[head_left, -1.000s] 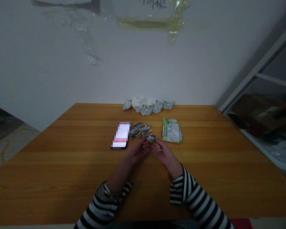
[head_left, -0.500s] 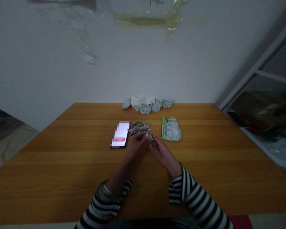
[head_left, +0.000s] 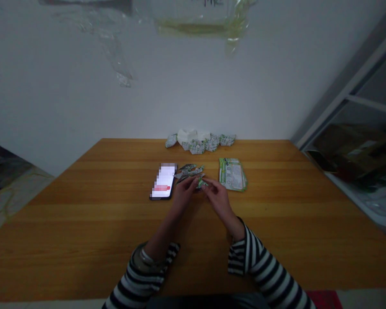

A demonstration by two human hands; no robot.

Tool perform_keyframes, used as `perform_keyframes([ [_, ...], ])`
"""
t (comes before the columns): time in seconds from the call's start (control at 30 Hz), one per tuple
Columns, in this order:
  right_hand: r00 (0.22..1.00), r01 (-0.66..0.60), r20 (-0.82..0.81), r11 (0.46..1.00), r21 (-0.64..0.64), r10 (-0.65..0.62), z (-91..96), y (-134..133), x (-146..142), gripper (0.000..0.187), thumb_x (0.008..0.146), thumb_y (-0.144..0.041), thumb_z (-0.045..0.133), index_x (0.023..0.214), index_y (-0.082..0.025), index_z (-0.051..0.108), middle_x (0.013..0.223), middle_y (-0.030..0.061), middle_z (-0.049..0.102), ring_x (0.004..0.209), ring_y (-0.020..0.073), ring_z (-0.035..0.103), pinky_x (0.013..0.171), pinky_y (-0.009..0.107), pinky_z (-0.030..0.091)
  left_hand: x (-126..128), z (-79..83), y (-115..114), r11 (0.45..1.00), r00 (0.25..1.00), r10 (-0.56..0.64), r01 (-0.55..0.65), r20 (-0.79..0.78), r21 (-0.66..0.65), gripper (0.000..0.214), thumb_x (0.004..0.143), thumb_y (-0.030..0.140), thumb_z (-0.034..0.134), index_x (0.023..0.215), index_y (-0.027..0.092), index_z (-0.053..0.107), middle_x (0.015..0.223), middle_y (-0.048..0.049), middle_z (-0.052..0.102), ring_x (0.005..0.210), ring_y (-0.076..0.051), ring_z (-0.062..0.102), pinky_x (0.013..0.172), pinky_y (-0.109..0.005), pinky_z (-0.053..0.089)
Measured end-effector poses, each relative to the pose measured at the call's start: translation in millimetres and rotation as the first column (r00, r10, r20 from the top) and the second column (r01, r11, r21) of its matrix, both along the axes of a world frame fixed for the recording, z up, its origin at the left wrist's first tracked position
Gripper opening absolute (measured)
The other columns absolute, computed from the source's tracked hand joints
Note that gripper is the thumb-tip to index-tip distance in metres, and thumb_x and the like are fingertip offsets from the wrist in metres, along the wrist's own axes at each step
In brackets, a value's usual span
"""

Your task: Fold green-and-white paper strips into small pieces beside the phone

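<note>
My left hand (head_left: 184,194) and my right hand (head_left: 217,198) meet over the middle of a wooden table (head_left: 83,223). Both sets of fingers pinch a small folded green-and-white paper piece (head_left: 201,183) low over the table top. Just beyond it lies a small heap of similar folded pieces (head_left: 189,171). A lit phone (head_left: 163,187) lies flat to the left of my left hand. A stack of green printed sheets (head_left: 232,174) lies to the right of my right hand.
A row of crumpled green-and-white paper shapes with a white tissue (head_left: 199,142) sits along the table's far edge by the wall. A metal-framed shelf with clutter (head_left: 357,150) stands at the right. Clear plastic (head_left: 199,21) hangs on the wall above.
Both hands have moved a little forward and down toward the heap of folded pieces, still pinching the small paper piece between them.
</note>
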State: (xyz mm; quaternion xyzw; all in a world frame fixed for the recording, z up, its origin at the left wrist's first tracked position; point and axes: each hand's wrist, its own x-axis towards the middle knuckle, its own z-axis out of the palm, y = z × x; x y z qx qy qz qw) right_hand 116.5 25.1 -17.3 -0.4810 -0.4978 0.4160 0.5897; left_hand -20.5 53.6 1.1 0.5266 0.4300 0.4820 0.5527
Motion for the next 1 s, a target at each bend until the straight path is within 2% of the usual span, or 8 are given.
perform_keyframes([
  [0.17,0.992,0.113,0.062,0.994,-0.003,-0.113,-3.6,0.3,6.3,0.032,0.082,-0.047,0.062,0.071,-0.018,0.070,0.061,-0.0005,0.062,0.054,0.0139,0.052,0.051,0.024,0.039,0.9,3.7,-2.0,0.982,0.979,-0.117,0.139,-0.170,0.125,0.041,0.079,0.042,0.066,0.110,0.016,0.069,0.099,-0.0078,0.074,0.082,-0.020,0.067,0.076,-0.033,0.055],
  [0.27,0.982,0.148,0.119,0.989,0.018,-0.149,-2.5,-0.7,7.5,0.035,0.084,-0.047,0.060,0.065,-0.018,0.067,0.054,-0.0020,0.056,0.052,0.0138,0.049,0.050,0.024,0.036,1.7,1.9,-3.0,0.963,0.954,-0.081,0.149,-0.287,0.225,0.027,0.085,0.036,0.059,0.099,0.016,0.070,0.086,-0.0053,0.073,0.074,-0.018,0.065,0.071,-0.028,0.053],
  [0.37,0.959,0.164,0.223,0.983,0.081,-0.178,1.1,-3.1,6.1,0.030,0.083,-0.042,0.062,0.067,-0.018,0.069,0.057,-0.0007,0.059,0.055,0.0151,0.051,0.053,0.025,0.036,1.5,-0.8,-3.5,0.959,0.944,0.032,0.063,-0.329,0.275,0.034,0.088,0.031,0.055,0.118,0.017,0.062,0.086,-0.0051,0.071,0.071,-0.017,0.065,0.066,-0.026,0.051],
  [0.47,0.933,0.135,0.317,0.981,0.138,-0.173,3.6,-5.7,4.1,0.024,0.084,-0.038,0.062,0.073,-0.020,0.073,0.061,0.0009,0.062,0.057,0.0163,0.052,0.056,0.026,0.037,-0.6,-3.9,-2.7,0.944,0.930,0.119,0.003,-0.349,0.329,0.049,0.086,0.024,0.056,0.134,0.019,0.050,0.098,-0.0077,0.071,0.079,-0.019,0.068,0.070,-0.028,0.053],
  [0.6,0.910,0.051,0.397,0.982,0.183,-0.121,4.6,-8.6,1.4,0.020,0.088,-0.032,0.058,0.082,-0.022,0.075,0.068,0.0028,0.065,0.062,0.0184,0.055,0.061,0.028,0.040,-4.5,-7.4,-2.8,0.900,0.858,0.228,-0.005,-0.461,0.436,0.035,0.084,0.017,0.054,0.117,0.020,0.066,0.114,-0.0102,0.070,0.100,-0.024,0.067,0.089,-0.035,0.050],
  [0.77,0.912,0.004,0.398,0.974,0.226,-0.096,1.8,-13.1,-7.2,0.020,0.089,-0.025,0.055,0.090,-0.025,0.075,0.082,0.0055,0.070,0.073,0.0217,0.061,0.073,0.033,0.046,-3.4,-5.9,-9.3,0.899,0.782,0.300,-0.041,-0.547,0.436,0.030,0.085,0.022,0.056,0.111,0.018,0.070,0.104,-0.0115,0.074,0.089,-0.026,0.068,0.082,-0.037,0.050],
  [0.87,0.910,0.059,0.389,0.973,0.222,-0.144,-0.7,-14.7,-10.8,0.022,0.091,-0.024,0.052,0.094,-0.025,0.074,0.090,0.0074,0.072,0.080,0.0231,0.063,0.078,0.035,0.048,1.6,-5.3,-12.2,0.907,0.810,0.259,-0.015,-0.527,0.422,0.029,0.086,0.022,0.054,0.110,0.018,0.070,0.100,-0.0112,0.074,0.086,-0.026,0.067,0.081,-0.036,0.049],
  [1.0,0.904,0.062,0.399,0.969,0.241,-0.157,-0.6,-14.6,-8.4,0.032,0.096,-0.022,0.043,0.114,-0.023,0.069,0.108,0.0103,0.071,0.097,0.0238,0.065,0.091,0.037,0.049,10.6,-9.4,-13.5,0.942,0.924,0.068,0.065,-0.377,0.329,0.030,0.089,0.027,0.051,0.113,0.018,0.068,0.106,-0.0115,0.072,0.092,-0.025,0.066,0.086,-0.037,0.049],
])
